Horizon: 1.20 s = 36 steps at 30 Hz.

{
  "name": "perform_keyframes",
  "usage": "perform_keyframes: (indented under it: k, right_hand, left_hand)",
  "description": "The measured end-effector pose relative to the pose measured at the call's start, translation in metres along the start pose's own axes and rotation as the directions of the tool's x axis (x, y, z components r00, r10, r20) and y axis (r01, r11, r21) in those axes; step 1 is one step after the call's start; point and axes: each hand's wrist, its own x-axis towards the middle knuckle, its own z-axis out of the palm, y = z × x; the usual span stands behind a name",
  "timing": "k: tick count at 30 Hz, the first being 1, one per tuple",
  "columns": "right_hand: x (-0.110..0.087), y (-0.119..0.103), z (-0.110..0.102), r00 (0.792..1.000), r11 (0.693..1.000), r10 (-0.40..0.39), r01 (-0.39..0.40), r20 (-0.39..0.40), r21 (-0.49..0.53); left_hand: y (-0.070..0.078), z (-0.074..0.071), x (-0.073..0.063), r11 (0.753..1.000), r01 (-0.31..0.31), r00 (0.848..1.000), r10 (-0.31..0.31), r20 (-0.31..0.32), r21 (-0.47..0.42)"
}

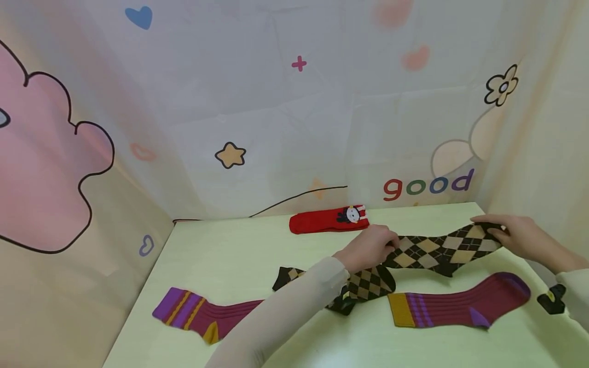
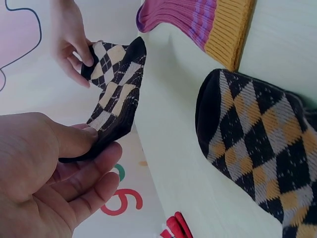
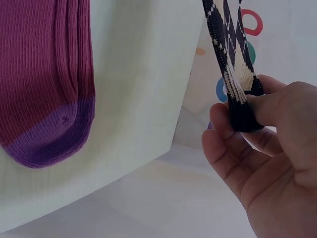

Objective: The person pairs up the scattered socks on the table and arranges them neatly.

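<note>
Between both hands, an argyle sock (image 1: 432,251) in black, cream and grey is stretched out above the table. My left hand (image 1: 371,245) pinches its left end between thumb and fingers, as the left wrist view shows closely. At the other end, my right hand (image 1: 526,237) pinches the dark tip. A second argyle sock (image 1: 370,282), with tan and grey diamonds, lies on the table below my left hand, partly hidden by the left forearm. Just under the held sock rests a maroon sock (image 1: 455,301) with a mustard cuff and purple toe.
Another maroon sock (image 1: 195,314), with a purple striped cuff, lies at the left, its end behind my left sleeve. A red sock (image 1: 322,221) with a cartoon figure sits at the table's back edge. Printed curtains (image 1: 276,112) rise behind the pale green table (image 1: 216,255).
</note>
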Motion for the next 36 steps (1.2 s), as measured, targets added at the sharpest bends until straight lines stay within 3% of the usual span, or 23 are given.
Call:
perform_keyframes:
  k: [7,17,23,36]
  right_hand:
    - [-0.001,-0.011,0.001,0.998,0.999,-0.038,0.038,-0.041,-0.004]
    - [0.001,-0.026,0.001,0.971,0.991,-0.132,0.131,-0.2,-0.018]
    - [0.001,-0.035,0.001,0.968,0.991,-0.131,0.136,-0.212,0.012]
    - [0.005,-0.052,0.004,0.966,0.984,-0.154,0.169,-0.207,0.058]
  left_hand:
    - [-0.008,-0.004,-0.01,0.999,0.009,1.0,-0.01,-0.013,-0.053]
    - [-0.02,-0.008,-0.024,0.998,-0.008,0.999,0.005,-0.044,-0.06]
    - [-0.027,-0.012,-0.032,0.994,0.017,0.998,-0.023,-0.052,-0.112]
    - [-0.041,-0.021,-0.054,0.991,0.033,0.994,-0.046,-0.099,-0.126]
